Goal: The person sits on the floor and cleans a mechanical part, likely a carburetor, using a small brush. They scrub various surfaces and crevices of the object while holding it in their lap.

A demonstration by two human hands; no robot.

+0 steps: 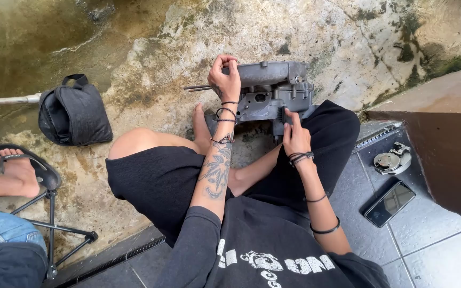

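Both hands are on a grey metal engine casing (273, 93) that sits on the stained concrete floor (188, 32) just beyond the seated person's knees. Left hand (225, 77) is curled shut around the far left corner of the casing, fingers wrapped over its top edge, close to two thin rods (197, 87) that jut out to the left. Right hand (295, 136) rests against the near side of the casing, fingers bent and pressed to the metal; whether it pinches anything small I cannot tell. The two hands are well apart, one at each end of the block. The person sits with legs folded, a bare foot (201, 125) tucked just beside the casing.

Off to the left lies a black bag (76, 114), and nearer, another person's foot in a sandal (22, 170) rests on a small black stand (54, 229). On the grey tiles (444, 256) to the right lie a dark phone (390, 202) and, just beyond it, a round metal part (392, 160).
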